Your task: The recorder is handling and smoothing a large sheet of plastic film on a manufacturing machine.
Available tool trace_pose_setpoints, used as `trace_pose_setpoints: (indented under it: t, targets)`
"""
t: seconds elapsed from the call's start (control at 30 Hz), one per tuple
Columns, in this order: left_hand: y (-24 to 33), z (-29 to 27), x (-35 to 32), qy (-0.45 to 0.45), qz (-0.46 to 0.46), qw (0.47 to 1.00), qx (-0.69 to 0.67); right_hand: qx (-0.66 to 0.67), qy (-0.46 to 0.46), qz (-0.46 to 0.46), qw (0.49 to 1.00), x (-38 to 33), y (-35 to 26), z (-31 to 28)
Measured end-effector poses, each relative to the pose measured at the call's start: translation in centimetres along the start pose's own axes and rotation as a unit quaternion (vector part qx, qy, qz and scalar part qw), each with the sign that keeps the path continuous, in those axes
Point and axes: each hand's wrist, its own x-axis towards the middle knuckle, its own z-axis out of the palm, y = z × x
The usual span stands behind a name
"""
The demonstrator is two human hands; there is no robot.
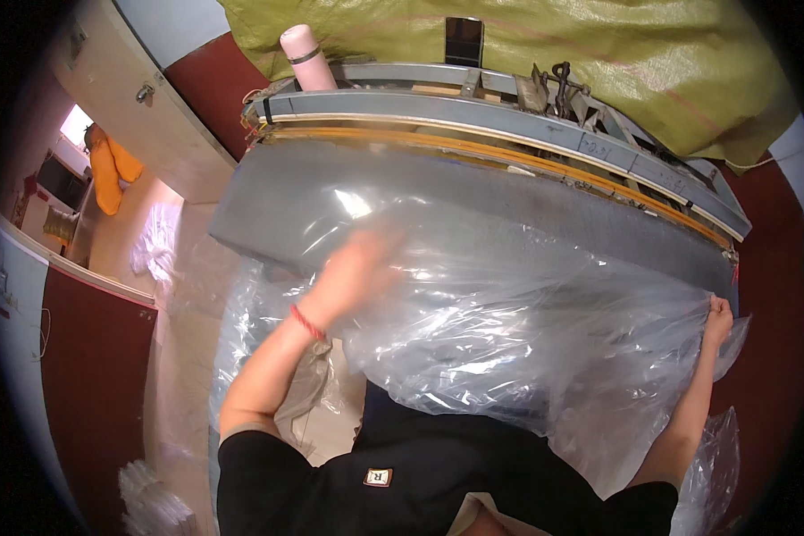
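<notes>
Clear plastic film [473, 330] spreads in crinkled sheets over a grey work surface [277, 196] and hangs down in front of my body. My left hand [357, 268], with a red cord at its wrist, is over the film left of the middle; motion smears its fingers. At the far right, my right hand [720, 317] pinches the film's edge, pulling it taut near the corner of the surface. Behind the surface runs a long grey metal bar [509, 116] with orange strips [509, 161] along it.
A pink bottle [305, 58] stands behind the bar's left end. Metal clamps [558, 89] sit at its back right. Green-yellow sheeting [634, 62] hangs behind. To the left are an open door [143, 89], a dark red panel [94, 375] and bundled film [152, 500] on the floor.
</notes>
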Motion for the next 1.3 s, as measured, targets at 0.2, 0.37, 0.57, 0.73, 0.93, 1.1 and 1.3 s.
trace_pose_setpoints:
  t: [0.2, 0.37, 0.57, 0.73, 0.93, 1.1, 1.3]
  targets:
    - [-13.0, -2.0, -0.6, 0.167, -0.169, 0.960, 0.147, -0.082, -0.014, 0.022, 0.996, 0.8, 0.3, 0.4]
    - [-6.0, -2.6, -7.5, -0.007, -0.260, 0.922, -0.288, -0.114, -0.024, 0.068, 0.991, 0.6, 1.9, -0.4]
    - [0.0, 7.5, -15.2, -0.254, -0.245, 0.877, -0.326, -0.108, -0.028, 0.049, 0.993, 1.1, 2.8, -0.3]
    - [-1.1, 13.7, -16.6, 0.020, -0.332, 0.862, -0.381, -0.099, -0.021, 0.042, 0.994, 0.6, 1.3, 0.2]
    - [-5.9, 0.7, -9.1, 0.484, -0.320, 0.494, -0.647, -0.093, -0.014, 0.043, 0.995, 0.5, 2.4, -0.2]
    - [-12.9, -9.7, -4.5, 0.463, -0.246, 0.851, 0.022, -0.067, -0.003, 0.032, 0.997, 0.9, 2.3, 0.2]
    - [-12.6, -11.0, 5.1, 0.373, -0.137, 0.884, 0.246, -0.032, -0.006, 0.005, 0.999, 0.8, 2.3, 0.7]
